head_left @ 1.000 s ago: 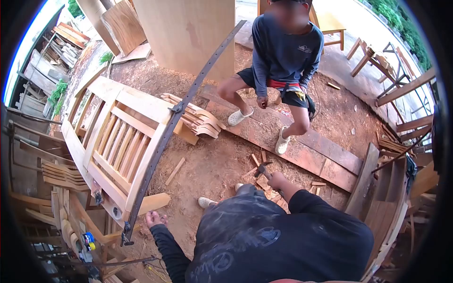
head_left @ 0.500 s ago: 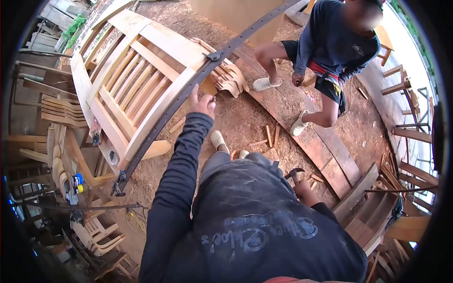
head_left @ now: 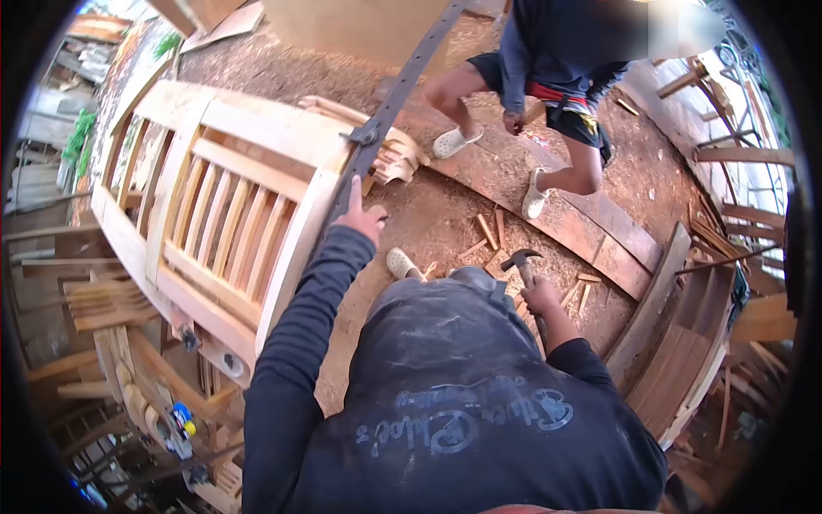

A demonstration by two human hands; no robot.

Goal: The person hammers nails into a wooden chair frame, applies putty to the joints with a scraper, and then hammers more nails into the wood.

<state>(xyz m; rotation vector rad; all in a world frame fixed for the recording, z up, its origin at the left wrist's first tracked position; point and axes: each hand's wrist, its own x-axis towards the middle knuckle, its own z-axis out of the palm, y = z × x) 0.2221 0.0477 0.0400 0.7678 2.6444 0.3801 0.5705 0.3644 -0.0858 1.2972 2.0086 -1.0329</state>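
My right hand (head_left: 539, 295) is closed around the handle of a claw hammer (head_left: 521, 259), with the metal head up. My left hand (head_left: 362, 220) is at the long dark metal bar clamp (head_left: 396, 111); its index finger stretches out against the bar. The other fingers are curled, and a small dark thing shows by them, too small to name. The clamp runs along the near edge of a slatted wooden frame (head_left: 244, 176) with light rails and upright slats. A sliding jaw (head_left: 366, 134) sits on the bar just beyond my fingertip.
A co-worker (head_left: 548, 94) sits opposite, on the far side of long boards (head_left: 548, 227) on the ground. Wood offcuts (head_left: 488, 231) and shavings lie around. Curved wooden pieces (head_left: 398, 158) are stacked behind the frame. A wooden piece with slats (head_left: 685, 343) leans at right; furniture parts (head_left: 111, 300) crowd the left.
My right hand has raised the hammer, so more of it shows. My left index finger stays at the bar. The view has shifted, and the frame appears lower and further left.
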